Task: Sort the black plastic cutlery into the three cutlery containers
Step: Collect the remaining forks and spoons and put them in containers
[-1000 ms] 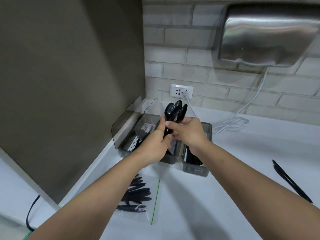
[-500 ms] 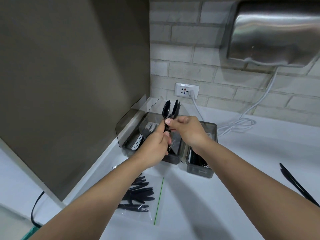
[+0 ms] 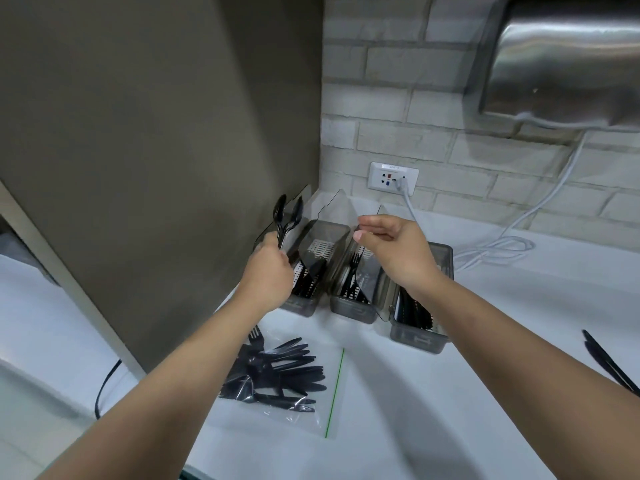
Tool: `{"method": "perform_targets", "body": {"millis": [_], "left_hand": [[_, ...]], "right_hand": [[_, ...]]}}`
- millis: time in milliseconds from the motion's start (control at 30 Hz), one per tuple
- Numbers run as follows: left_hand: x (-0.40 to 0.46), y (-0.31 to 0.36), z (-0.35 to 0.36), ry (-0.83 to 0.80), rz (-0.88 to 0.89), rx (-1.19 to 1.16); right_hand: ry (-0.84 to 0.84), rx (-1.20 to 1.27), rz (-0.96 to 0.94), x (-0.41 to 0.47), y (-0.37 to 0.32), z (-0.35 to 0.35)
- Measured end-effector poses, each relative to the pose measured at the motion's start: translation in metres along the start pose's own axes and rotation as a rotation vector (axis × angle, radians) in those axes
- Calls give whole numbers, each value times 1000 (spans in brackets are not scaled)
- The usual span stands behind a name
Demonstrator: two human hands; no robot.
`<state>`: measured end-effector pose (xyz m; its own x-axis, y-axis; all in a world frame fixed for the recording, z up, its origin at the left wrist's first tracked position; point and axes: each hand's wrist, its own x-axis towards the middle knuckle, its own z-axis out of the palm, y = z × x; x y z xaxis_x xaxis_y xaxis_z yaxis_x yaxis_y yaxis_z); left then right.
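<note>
Spoons (image 3: 286, 220) now sit in the left hand (image 3: 268, 271) alone, gripped above the leftmost container (image 3: 313, 271); the right hand (image 3: 391, 249) has let go (loosely curled, empty), so dropping them in looks next.

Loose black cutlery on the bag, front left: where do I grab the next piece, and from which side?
Take the cutlery by the free ends fanned out to the right, near the bag's green strip, coming from the right and above. The other ends cross in a tangle on the left, under the left hand's forearm.
</note>
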<state>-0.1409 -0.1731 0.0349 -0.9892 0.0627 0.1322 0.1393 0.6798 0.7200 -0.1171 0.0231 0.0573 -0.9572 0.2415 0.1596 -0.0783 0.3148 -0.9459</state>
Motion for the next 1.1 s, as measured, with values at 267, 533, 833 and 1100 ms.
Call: {"method": "perform_targets", "body": {"millis": [267, 533, 833, 1100], "left_hand": [[21, -15, 6, -87, -94, 300], [46, -35, 40, -216, -86, 420], [83, -38, 64, -240, -40, 400], [95, -42, 83, -291, -50, 442]], "right_hand": [[10, 35, 24, -2, 6, -4], [13, 21, 18, -4, 10, -19], [34, 39, 55, -7, 21, -37], [54, 33, 104, -3, 30, -36]]}}
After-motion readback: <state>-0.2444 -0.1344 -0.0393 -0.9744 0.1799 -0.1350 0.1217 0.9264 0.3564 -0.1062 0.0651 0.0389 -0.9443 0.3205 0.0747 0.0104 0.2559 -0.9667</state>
